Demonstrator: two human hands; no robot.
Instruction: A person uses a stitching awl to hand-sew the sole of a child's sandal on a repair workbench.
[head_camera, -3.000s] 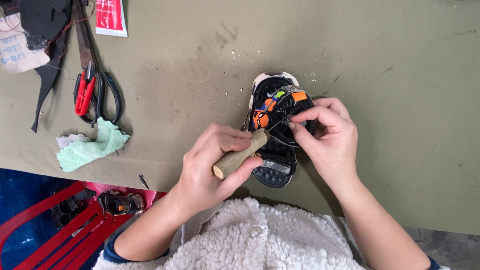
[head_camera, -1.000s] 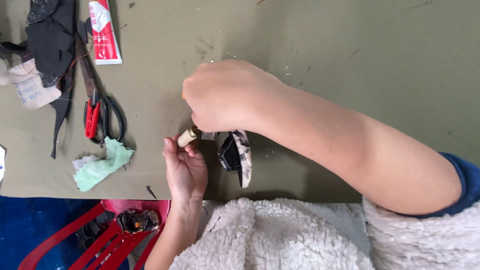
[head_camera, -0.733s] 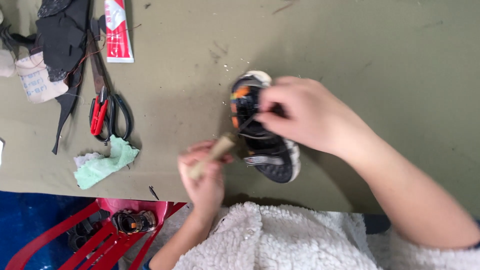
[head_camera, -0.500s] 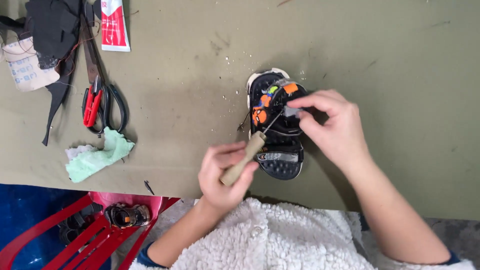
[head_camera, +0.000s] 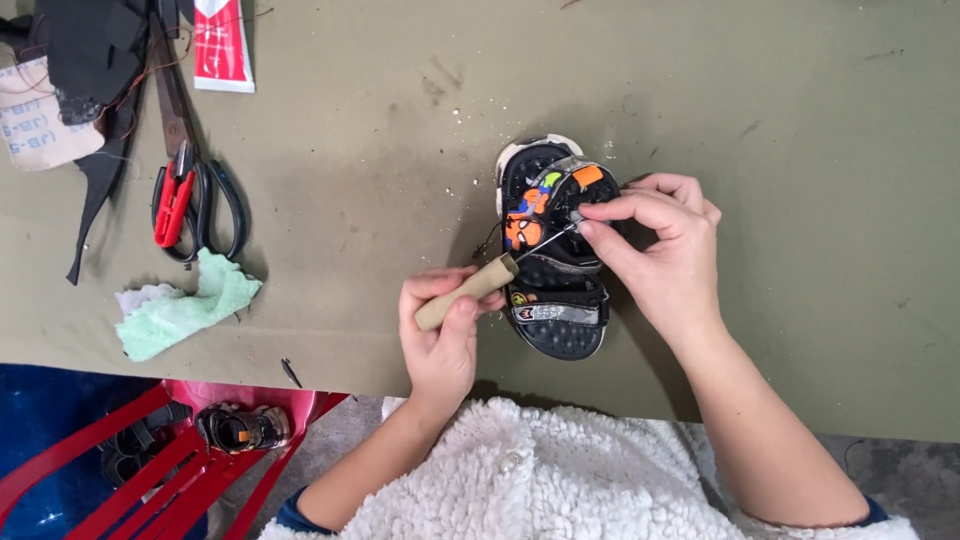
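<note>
The small black sandal (head_camera: 552, 262) lies flat again near the bench's (head_camera: 800, 150) front edge. The right hand (head_camera: 660, 250) pinches its strap; the left hand (head_camera: 440, 330), back beside it, grips the wooden-handled awl (head_camera: 468, 291), needle at the strap. Scissors (head_camera: 190, 200) lie toward the far left corner.

Bare olive tabletop (head_camera: 780, 130) spreads open right of and above the small sandal (head_camera: 553, 250), while scissors (head_camera: 190, 190), a green cloth (head_camera: 185, 310) and a glue tube (head_camera: 222, 45) crowd the left side.
</note>
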